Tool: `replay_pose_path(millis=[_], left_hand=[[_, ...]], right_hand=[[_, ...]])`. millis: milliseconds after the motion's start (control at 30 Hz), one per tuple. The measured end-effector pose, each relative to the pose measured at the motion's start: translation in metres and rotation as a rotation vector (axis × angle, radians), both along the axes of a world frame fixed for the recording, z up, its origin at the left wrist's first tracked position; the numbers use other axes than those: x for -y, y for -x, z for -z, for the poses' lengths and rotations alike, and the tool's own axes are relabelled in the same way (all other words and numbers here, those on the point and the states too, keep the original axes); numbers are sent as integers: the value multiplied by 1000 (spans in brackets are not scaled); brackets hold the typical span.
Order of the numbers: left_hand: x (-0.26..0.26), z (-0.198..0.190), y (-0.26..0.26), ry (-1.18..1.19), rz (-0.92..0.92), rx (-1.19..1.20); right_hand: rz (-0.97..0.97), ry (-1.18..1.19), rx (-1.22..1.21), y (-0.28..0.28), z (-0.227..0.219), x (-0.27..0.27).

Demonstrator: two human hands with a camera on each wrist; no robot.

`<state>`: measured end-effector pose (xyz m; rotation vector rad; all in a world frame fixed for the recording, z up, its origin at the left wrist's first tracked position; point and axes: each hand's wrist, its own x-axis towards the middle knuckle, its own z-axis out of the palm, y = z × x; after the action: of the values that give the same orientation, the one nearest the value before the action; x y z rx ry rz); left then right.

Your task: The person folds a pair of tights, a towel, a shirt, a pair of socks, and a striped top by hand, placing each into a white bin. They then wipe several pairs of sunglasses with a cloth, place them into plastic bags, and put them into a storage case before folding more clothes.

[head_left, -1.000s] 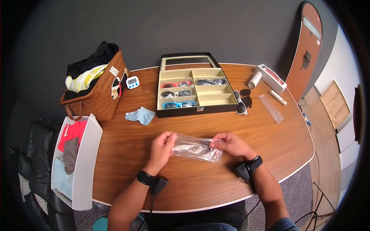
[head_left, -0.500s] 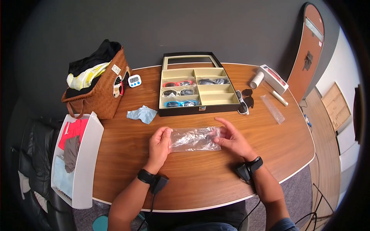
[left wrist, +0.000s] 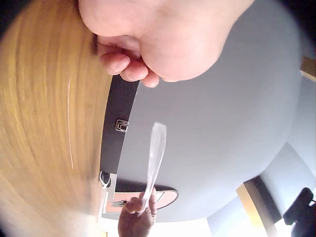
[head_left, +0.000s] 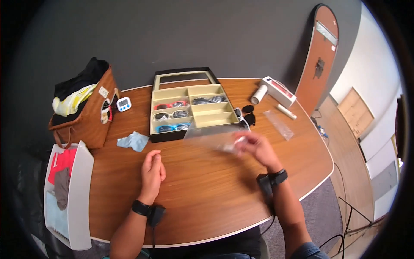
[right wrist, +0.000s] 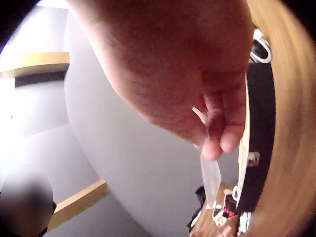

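My right hand [head_left: 257,149] pinches a clear plastic bag [head_left: 211,140] by one end, above the table and in front of the glasses case [head_left: 164,137]. Blurred in the head view, the bag stretches leftward; the left wrist view shows it edge-on as a thin strip [left wrist: 157,148]. My left hand [head_left: 152,175] hovers apart from it, fingers loosely curled and holding nothing. Inside the lidded case lie red sunglasses [head_left: 170,105], white ones [head_left: 171,115], blue ones [head_left: 172,127] and a dark pair [head_left: 209,100], each in a compartment.
White-framed sunglasses [head_left: 242,119] and dark lenses [head_left: 249,116] lie right of the case, near another clear sleeve [head_left: 279,125]. A blue cloth [head_left: 133,141], timer [head_left: 123,104] and woven basket [head_left: 97,125] stand left. A white box [head_left: 84,198] holds folded cloths.
My left hand has let go of the bag and moved back left. My right hand, open half a second ago, now pinches the bag's right end and lifts it. The head view has shifted right.
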<state>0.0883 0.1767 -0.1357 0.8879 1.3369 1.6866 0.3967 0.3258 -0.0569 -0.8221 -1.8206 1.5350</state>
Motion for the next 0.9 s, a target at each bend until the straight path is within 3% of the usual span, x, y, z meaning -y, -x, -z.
replay_pose_path(millis=[67,200,333,400,433,467,533,600,700,800,900], left_hand=[[-1,-3,-4,-4,0,-16],[0,-1,-3,2,17,-61],[0,0,-2,3,42,-29],[0,-1,-2,3,44,-38],[0,0,-2,6,45,-43],[1,-1,-2,11,42,-41],[1,-4,-4,13,55,-45],[1,-3,-4,18,60,-52],[1,-3,-3,16,59,-52],[1,-2,-3,12,61,-43],[1,-1,-3,19,75,-58]], right_hand=[[265,-152,-126,-35,-8,-32],[630,-98,-242,-115,0,-93],[697,-124,8,-182,31,-120],[699,-40,473,-192,26,-111],[743,-205,787,-194,19,-108],[738,-202,791,-201,23,-113],[814,-823,1019,-203,21,-113],[841,-749,1026,-204,20,-115],[695,-444,994,-196,27,-121],[803,-568,1024,-181,23,-119],[700,-617,1042,-174,29,-122]])
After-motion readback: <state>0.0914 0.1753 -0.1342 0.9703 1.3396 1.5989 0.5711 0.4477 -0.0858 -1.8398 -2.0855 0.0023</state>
